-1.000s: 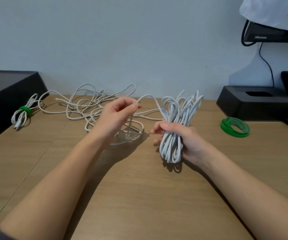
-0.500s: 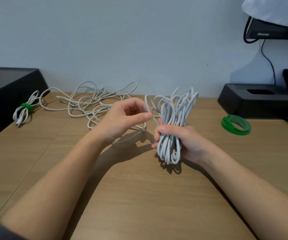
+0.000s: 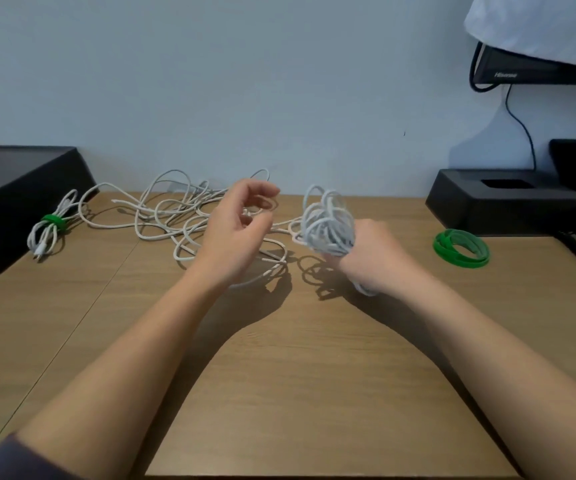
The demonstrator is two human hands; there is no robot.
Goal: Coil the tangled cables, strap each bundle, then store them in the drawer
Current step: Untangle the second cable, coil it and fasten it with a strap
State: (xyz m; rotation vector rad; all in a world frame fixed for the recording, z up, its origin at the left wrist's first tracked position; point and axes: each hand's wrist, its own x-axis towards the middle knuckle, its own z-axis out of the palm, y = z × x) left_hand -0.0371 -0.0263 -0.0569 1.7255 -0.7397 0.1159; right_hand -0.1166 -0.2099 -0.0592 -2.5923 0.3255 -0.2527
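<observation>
At the far left a black box (image 3: 20,202) sits on the tabletop (image 3: 314,393). Just beside it lies a finished bundle (image 3: 46,233) of white cable, cinched round its middle with a green strap (image 3: 53,220). To its right the loose cable (image 3: 162,216) sprawls in tangled loops along the back of the tabletop, and one strand runs on toward the middle.

The left hand (image 3: 238,230) is raised over the near edge of that tangle with its fingers curled. The picture is blurred there, so I cannot tell whether it pinches a strand. The right hand (image 3: 373,254) is closed round a thick coil (image 3: 328,226) of white cable. It holds the coil above the tabletop, with loops sticking out past the fist on both sides. Further right a roll of green straps (image 3: 461,247) lies near a black stand (image 3: 504,202), well apart from both hands.

The step in hand looks like coiling: much cable lies loose, and the coil has no strap. The next move likely calls for the left hand to draw out more slack and lay it as another loop onto the coil, easing it free of the tangle. No drawer is in view.
</observation>
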